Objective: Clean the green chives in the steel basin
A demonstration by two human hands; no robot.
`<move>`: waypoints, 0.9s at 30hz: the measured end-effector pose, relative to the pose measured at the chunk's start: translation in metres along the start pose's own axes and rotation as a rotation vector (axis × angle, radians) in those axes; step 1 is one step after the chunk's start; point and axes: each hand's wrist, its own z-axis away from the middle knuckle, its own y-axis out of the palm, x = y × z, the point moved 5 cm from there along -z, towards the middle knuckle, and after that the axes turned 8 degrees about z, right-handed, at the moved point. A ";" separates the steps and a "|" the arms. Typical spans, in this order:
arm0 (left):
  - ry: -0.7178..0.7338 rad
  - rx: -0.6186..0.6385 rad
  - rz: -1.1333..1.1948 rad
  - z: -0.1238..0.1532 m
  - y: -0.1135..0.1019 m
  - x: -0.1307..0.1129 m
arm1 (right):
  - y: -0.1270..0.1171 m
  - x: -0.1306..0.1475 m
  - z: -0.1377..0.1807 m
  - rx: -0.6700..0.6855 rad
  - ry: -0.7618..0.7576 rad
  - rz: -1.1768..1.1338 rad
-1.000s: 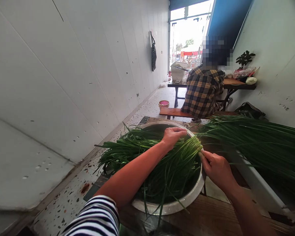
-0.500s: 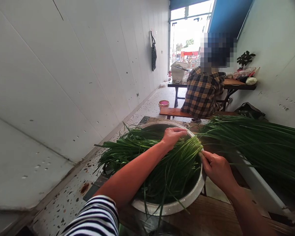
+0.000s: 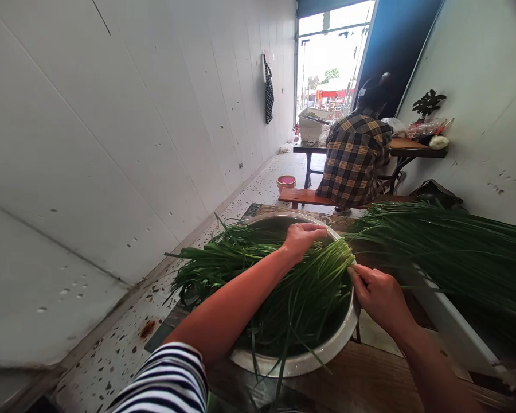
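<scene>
A round metal basin (image 3: 279, 367) holds a heap of long green garlic chives (image 3: 301, 304). Their leaves droop over its left and near sides, and their pale cut ends gather at the right rim. Above the far right part of the basin, my left hand (image 3: 303, 240) is closed in a pinch; whatever is between its fingertips is too small to make out. At the right rim my right hand (image 3: 380, 295) pinches beside the pale ends, thumb and finger against the chives. Its lower fingers are partly hidden.
More long chives (image 3: 464, 252) lie on a white crate (image 3: 456, 327) at the right. The basin stands on a wooden table (image 3: 378, 373). Ahead, a person in a plaid shirt (image 3: 355, 160) sits on a bench (image 3: 305, 197). A white wall (image 3: 133, 143) runs along the left.
Both my hands and the chives stay almost where they were. The seated person's head has lowered slightly.
</scene>
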 end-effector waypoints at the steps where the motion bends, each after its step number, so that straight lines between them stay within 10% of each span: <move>1: -0.005 0.003 0.003 0.000 0.000 0.000 | 0.000 0.000 0.000 0.005 -0.001 -0.001; 27: -0.006 -0.011 0.019 0.003 0.002 -0.002 | -0.001 0.001 0.000 0.017 -0.006 0.010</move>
